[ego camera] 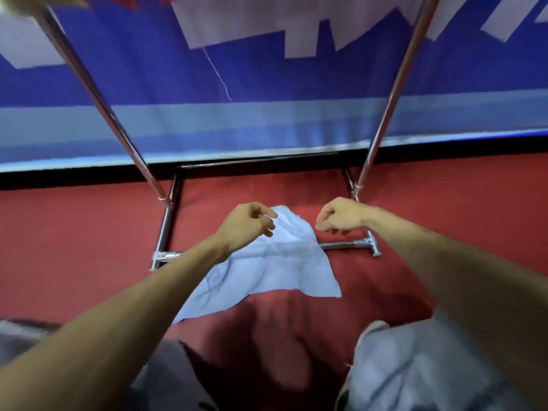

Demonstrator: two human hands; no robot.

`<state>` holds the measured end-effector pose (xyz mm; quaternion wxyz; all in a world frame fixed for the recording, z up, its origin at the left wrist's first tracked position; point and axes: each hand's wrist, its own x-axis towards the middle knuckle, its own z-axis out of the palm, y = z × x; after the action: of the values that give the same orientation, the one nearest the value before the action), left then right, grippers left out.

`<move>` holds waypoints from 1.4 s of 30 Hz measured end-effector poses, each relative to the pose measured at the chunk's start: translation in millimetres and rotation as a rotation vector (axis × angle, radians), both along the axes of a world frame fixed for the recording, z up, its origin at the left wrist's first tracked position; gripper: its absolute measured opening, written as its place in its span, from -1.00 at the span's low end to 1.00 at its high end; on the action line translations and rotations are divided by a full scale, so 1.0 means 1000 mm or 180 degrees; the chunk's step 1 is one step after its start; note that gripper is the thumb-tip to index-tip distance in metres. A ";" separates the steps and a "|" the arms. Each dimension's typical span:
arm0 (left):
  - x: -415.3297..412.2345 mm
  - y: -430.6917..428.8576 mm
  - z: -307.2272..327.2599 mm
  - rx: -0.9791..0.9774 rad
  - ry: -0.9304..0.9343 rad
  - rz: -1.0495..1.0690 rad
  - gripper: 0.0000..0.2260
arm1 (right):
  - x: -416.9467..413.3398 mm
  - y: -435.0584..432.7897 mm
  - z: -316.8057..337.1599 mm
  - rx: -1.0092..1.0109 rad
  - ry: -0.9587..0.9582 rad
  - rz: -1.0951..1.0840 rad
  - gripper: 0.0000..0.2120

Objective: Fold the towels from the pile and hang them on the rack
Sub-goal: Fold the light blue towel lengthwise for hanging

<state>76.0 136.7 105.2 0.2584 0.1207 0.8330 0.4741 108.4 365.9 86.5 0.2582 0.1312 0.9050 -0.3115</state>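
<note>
Above the red floor (89, 247), the left hand (246, 223) pinches the pale blue towel's (267, 262) top corner; the right hand (341, 216), loosely curled, holds nothing. The towel drapes between the rack's (388, 93) chrome legs.

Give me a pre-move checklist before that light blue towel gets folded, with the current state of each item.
1. Left hand has a grip on the light blue towel: ok, fingers pinch its top corner.
2. Right hand has a grip on the towel: not ok, it is curled beside the towel's edge and holds none of it.
3. Towel hangs free and flat: not ok, it droops from one corner, creased.
4. Rack's uprights clear of the arms: ok, both arms reach between them.
5. Rack's top bar free for hanging: cannot tell, it is out of view.
6. More towels within reach: ok, a pale pile lies at lower right.
</note>
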 end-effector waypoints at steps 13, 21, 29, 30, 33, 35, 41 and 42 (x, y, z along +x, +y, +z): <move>-0.011 0.035 -0.126 -0.0361 -0.0924 -0.0174 -0.85 | 0.030 0.009 -0.219 -0.0008 -0.0617 -0.1573 -0.50; -0.015 0.029 -0.135 -0.0436 -0.1013 -0.0278 -0.77 | 0.016 -0.008 -0.223 -0.0564 -0.0240 -0.1624 -0.58; -0.014 0.006 -0.075 -0.0274 -0.0852 -0.0208 -0.79 | -0.019 -0.021 -0.108 -0.0833 0.0637 -0.0818 -0.68; -0.016 0.003 -0.062 -0.0265 -0.0751 -0.0214 -0.80 | -0.023 -0.023 -0.090 -0.0739 0.0700 -0.0579 -0.67; -0.018 -0.006 -0.021 -0.0234 -0.0369 -0.0270 -0.81 | -0.028 -0.035 -0.030 -0.0329 0.0904 0.0042 -0.72; -0.020 -0.013 0.002 -0.0296 -0.0110 -0.0422 -0.83 | -0.031 -0.040 0.002 -0.0142 0.1059 0.0505 -0.73; -0.012 -0.040 0.095 -0.0092 0.0551 -0.0333 -0.85 | -0.018 -0.070 0.119 0.0114 0.1739 0.0820 -0.80; -0.010 -0.044 0.105 0.0039 0.0617 -0.0182 -0.85 | -0.015 -0.074 0.132 0.0091 0.1866 0.0810 -0.81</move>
<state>65.6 92.8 210.4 0.1893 0.1914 0.8474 0.4577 93.2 292.0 218.4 0.0215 -0.0748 0.9543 -0.2885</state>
